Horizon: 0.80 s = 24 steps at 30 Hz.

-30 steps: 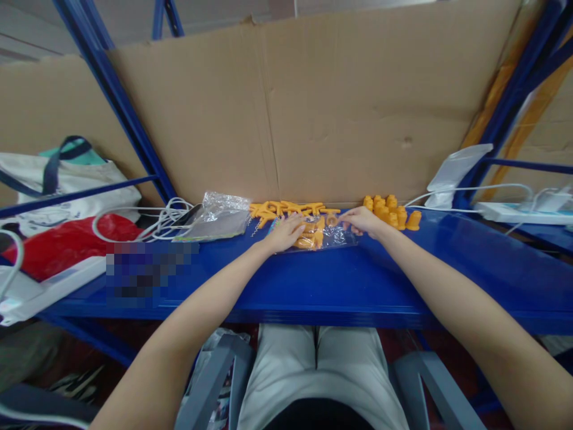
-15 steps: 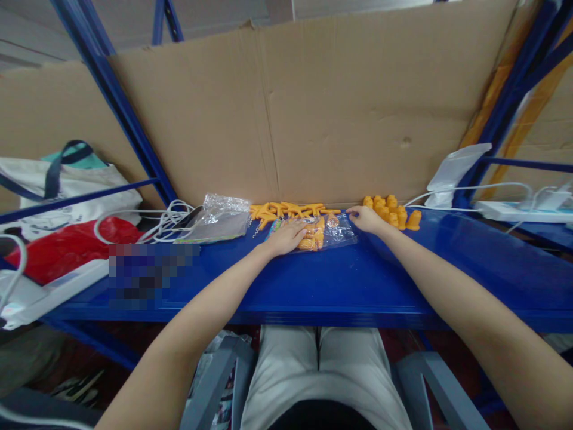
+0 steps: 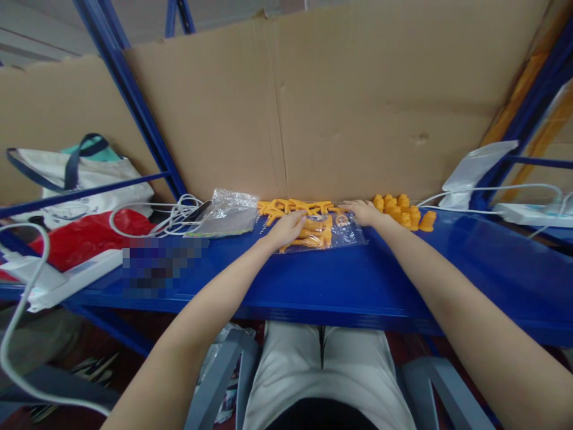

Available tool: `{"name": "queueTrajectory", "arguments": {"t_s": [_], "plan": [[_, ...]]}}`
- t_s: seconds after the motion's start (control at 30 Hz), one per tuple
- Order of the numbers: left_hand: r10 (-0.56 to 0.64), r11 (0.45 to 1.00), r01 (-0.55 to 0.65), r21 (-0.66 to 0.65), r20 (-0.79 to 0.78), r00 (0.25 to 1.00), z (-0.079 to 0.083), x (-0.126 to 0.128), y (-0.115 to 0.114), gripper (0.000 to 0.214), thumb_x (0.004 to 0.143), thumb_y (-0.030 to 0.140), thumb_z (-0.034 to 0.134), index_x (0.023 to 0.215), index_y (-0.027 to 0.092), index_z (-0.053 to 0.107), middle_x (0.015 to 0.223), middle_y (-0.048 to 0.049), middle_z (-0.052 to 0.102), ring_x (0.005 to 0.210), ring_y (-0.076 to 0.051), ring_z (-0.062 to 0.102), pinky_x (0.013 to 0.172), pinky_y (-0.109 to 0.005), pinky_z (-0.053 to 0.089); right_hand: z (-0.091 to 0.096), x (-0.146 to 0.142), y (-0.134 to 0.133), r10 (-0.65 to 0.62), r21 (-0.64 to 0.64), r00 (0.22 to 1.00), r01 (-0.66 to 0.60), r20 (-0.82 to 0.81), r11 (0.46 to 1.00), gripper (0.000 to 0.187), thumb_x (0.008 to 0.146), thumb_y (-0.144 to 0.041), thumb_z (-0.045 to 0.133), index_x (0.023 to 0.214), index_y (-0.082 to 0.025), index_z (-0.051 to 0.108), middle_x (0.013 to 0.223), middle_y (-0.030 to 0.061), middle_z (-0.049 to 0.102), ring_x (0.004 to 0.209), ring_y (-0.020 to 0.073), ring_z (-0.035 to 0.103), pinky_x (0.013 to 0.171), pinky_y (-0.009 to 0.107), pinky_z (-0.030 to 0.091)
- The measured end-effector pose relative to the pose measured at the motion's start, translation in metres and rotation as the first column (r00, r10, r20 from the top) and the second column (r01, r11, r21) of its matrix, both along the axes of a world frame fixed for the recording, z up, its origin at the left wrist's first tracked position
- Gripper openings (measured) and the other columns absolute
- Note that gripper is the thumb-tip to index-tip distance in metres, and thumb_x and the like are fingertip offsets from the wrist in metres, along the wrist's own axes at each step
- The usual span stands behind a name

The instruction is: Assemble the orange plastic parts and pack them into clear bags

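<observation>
As ranged along blue tabletop [image 3: 340, 280]: white cables [image 3: 176, 210], empty clear pouch [image 3: 228, 214]; left hand [image 3: 289, 229], fingers spread flat atop clear bag of orange parts [image 3: 329, 234], mid-table; right hand [image 3: 366, 212] at bag's far right corner, grip not discernible; cluster of orange caps [image 3: 403, 214] just beside.

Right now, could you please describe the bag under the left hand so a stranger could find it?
On the blue shelf before the cardboard wall, a clear bag lies mid-shelf under the left hand. Unlike the crinkled bag further left, it holds orange parts.
</observation>
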<state>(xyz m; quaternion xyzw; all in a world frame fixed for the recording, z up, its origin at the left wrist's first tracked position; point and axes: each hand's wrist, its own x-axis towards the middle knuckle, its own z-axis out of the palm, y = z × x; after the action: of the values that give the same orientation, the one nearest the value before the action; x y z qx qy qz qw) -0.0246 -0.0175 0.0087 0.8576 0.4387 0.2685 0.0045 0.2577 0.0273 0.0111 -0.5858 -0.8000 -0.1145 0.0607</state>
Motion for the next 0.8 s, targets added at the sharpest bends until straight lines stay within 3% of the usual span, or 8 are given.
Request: {"name": "queueTrajectory", "arguments": {"t_s": [0.13,0.33,0.47,0.57,0.7,0.8], "plan": [[0.053,0.999,-0.053,0.0,0.016,0.998,0.0,-0.006,0.008,0.037,0.094,0.018,0.039,0.122,0.014,0.062,0.129,-0.0106,0.065,0.12,-0.022,0.059,0.108,-0.037,0.042,-0.004,0.0,0.009,-0.024,-0.072,0.999,0.02,-0.048,0.997,0.055,0.084,-0.036,0.057,0.139,-0.037,0.052,0.154,0.0048,0.038,0.136,0.0368,0.037,0.103,0.061,0.032],[0.042,0.998,-0.046,-0.033,-0.116,0.992,0.002,-0.002,0.017,0.041,0.092,0.018,0.04,0.127,0.014,0.06,0.136,-0.0103,0.06,0.125,-0.022,0.055,0.109,-0.035,0.04,0.001,-0.004,-0.001,-0.012,-0.039,1.0,0.011,-0.027,0.999,0.05,0.083,-0.021,0.051,0.131,-0.034,0.059,0.152,0.0059,0.042,0.131,0.0357,0.042,0.099,0.06,0.034],[0.026,0.992,-0.05,-0.116,-0.207,0.978,0.016,0.003,0.029,0.039,0.089,0.018,0.042,0.121,0.019,0.065,0.129,-0.0074,0.065,0.12,-0.023,0.059,0.105,-0.035,0.042,0.005,-0.008,-0.017,0.048,-0.014,0.996,-0.047,0.071,0.999,0.044,0.085,-0.018,0.047,0.125,-0.028,0.063,0.138,0.0089,0.057,0.124,0.0322,0.047,0.096,0.056,0.033],[0.004,0.981,-0.053,-0.185,-0.257,0.966,0.026,0.009,0.038,0.037,0.086,0.017,0.046,0.116,0.016,0.068,0.122,-0.0096,0.068,0.113,-0.022,0.062,0.099,-0.031,0.045,0.005,-0.007,-0.028,0.069,0.013,0.988,-0.071,0.141,0.997,0.04,0.087,-0.014,0.043,0.117,-0.024,0.067,0.121,0.0112,0.066,0.115,0.0305,0.052,0.095,0.052,0.032],[0.053,0.981,-0.095,-0.172,-0.237,0.97,0.028,0.016,0.044,0.032,0.081,0.017,0.05,0.103,0.01,0.072,0.108,-0.0138,0.072,0.101,-0.023,0.065,0.09,-0.032,0.047,0.007,0.0,-0.04,0.019,0.037,0.994,-0.023,0.105,0.999,0.034,0.085,-0.01,0.045,0.102,-0.022,0.072,0.112,0.0119,0.07,0.111,0.0307,0.055,0.094,0.049,0.033],[0.103,0.983,-0.129,-0.132,-0.189,0.977,0.025,0.02,0.044,0.026,0.079,0.015,0.051,0.092,0.011,0.074,0.095,-0.0119,0.073,0.091,-0.022,0.066,0.083,-0.031,0.047,0.013,0.011,-0.047,-0.075,0.053,0.996,0.072,0.05,0.996,0.035,0.084,-0.009,0.046,0.103,-0.022,0.073,0.11,0.0127,0.07,0.11,0.0317,0.057,0.093,0.049,0.036]]}}
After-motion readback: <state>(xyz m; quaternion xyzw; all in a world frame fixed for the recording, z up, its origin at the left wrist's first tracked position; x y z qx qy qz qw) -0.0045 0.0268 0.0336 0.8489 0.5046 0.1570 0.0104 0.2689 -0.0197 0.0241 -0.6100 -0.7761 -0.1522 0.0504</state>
